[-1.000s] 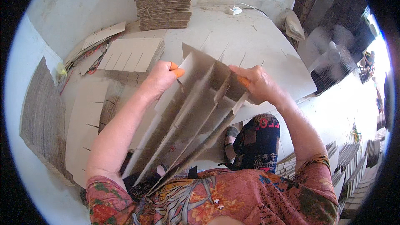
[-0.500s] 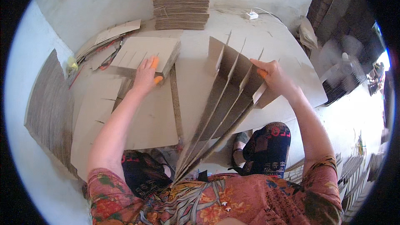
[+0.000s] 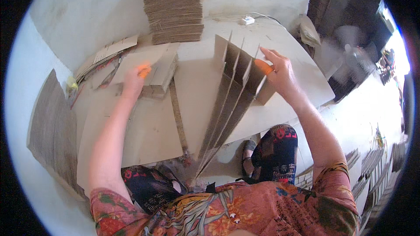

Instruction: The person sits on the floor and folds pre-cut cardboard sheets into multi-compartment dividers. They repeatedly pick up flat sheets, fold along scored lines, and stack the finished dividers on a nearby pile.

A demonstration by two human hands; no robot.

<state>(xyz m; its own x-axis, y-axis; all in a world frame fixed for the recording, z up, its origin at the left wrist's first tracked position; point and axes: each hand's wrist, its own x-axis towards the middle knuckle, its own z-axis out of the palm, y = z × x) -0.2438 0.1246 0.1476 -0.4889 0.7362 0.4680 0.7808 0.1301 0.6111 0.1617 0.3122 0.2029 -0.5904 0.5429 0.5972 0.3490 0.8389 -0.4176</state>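
Cardboard divider (image 3: 228, 100), made of long strips fanning up from the person's waist into a slotted cross piece, stands slanted from the centre toward 1 o'clock, seen from above through a round fisheye view. At 2 o'clock the right hand (image 3: 279, 73), an orange cover on one digit, grips the divider's far end beside the strip tips. At 10 o'clock the left hand (image 3: 134, 81), also with orange on its fingers, is bent over the near left part of a low stack of pale cardboard (image 3: 161, 73); it is blurred, so I cannot tell whether it has hold of a sheet. Both hands are over a pale tabletop (image 3: 297, 76). At 11 o'clock, against the wall, rises a tall stack of brown cardboard (image 3: 173, 11). A small white plug block (image 3: 247, 20) with a cord lies at 1 o'clock, and a fan (image 3: 348, 50) stands at 2 o'clock, farther out than the right hand. More grey-brown cardboard (image 3: 52, 124) leans near 9 o'clock. A flowered shirt (image 3: 262, 205) fills 6 o'clock.
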